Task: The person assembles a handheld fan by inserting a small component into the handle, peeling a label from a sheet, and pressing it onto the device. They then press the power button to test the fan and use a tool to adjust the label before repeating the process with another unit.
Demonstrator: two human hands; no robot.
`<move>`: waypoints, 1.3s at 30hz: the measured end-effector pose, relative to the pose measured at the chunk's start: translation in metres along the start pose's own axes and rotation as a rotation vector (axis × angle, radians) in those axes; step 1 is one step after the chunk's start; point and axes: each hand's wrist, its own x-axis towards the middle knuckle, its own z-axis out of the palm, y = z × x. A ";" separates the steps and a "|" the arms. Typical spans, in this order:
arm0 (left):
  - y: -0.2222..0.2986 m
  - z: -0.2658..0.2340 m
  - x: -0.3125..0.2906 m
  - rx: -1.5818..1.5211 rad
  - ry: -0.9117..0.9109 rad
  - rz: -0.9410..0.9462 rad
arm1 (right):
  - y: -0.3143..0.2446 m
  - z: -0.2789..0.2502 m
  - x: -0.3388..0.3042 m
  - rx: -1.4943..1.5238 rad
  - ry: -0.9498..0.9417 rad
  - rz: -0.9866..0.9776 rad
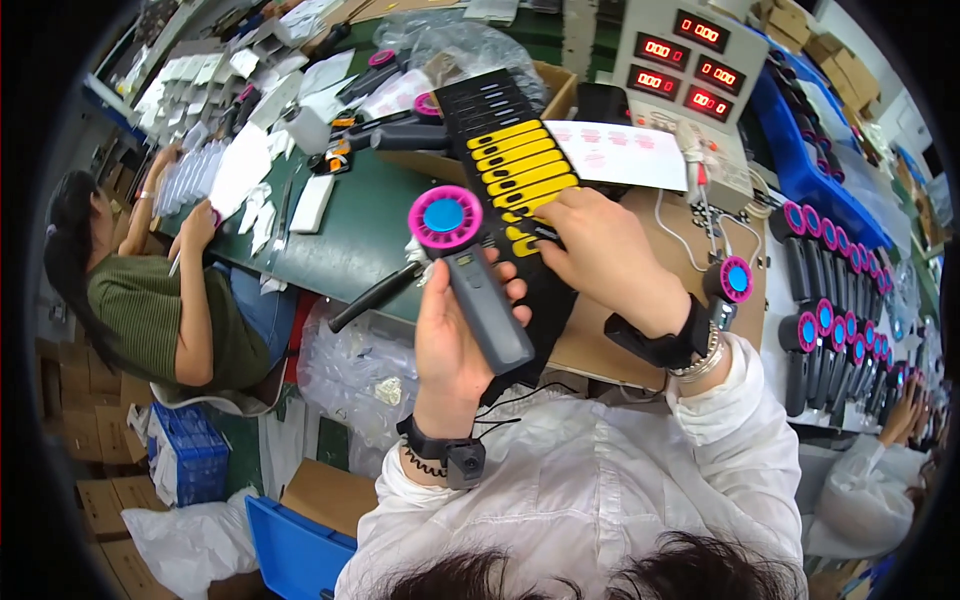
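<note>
My left hand (458,335) is closed around the dark grey handle of a handheld fan (484,310). The fan's round head, a pink ring about a blue disc, points away from me. My right hand (590,240) is bent over a black sheet of yellow stickers (520,160), thumb and fingertips pinched at the edge of a sticker near its lower end. How far that sticker is off the sheet is hidden by the fingers. The upper part of the sheet shows bare black strips.
A tester with red displays (690,60) stands at the far right, white paper (625,155) before it. Another fan (732,280) lies by my right wrist. Rows of fans (830,330) fill the right-hand table. A dark tube (375,297) lies left. A co-worker (170,290) sits at left.
</note>
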 end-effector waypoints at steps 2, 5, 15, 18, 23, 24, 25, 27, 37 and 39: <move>0.001 0.001 -0.001 0.019 -0.065 0.003 | 0.002 0.007 0.001 -0.086 -0.091 0.072; 0.000 0.007 -0.007 0.051 -0.094 0.029 | 0.000 0.008 0.004 -0.115 -0.128 0.058; -0.004 0.033 -0.017 0.188 -0.149 0.159 | -0.001 0.003 0.021 -0.172 -0.175 0.022; -0.006 0.035 -0.018 0.194 -0.146 0.168 | 0.005 0.008 0.023 -0.138 -0.157 -0.027; -0.010 0.033 -0.011 0.167 -0.127 0.131 | 0.009 0.003 0.022 -0.053 -0.155 0.007; -0.011 0.029 -0.007 0.164 -0.129 0.128 | 0.008 0.002 0.023 -0.013 -0.161 0.007; -0.014 0.023 -0.001 0.178 -0.091 0.150 | 0.008 0.002 0.023 0.027 -0.167 0.008; -0.018 0.015 0.009 0.207 -0.019 0.189 | 0.010 0.000 0.023 0.060 -0.169 0.016; -0.021 0.004 0.017 0.140 -0.009 0.152 | 0.026 0.002 0.024 0.149 -0.139 -0.041; -0.021 0.005 0.017 0.168 0.003 0.159 | 0.028 -0.001 0.025 0.166 -0.140 -0.044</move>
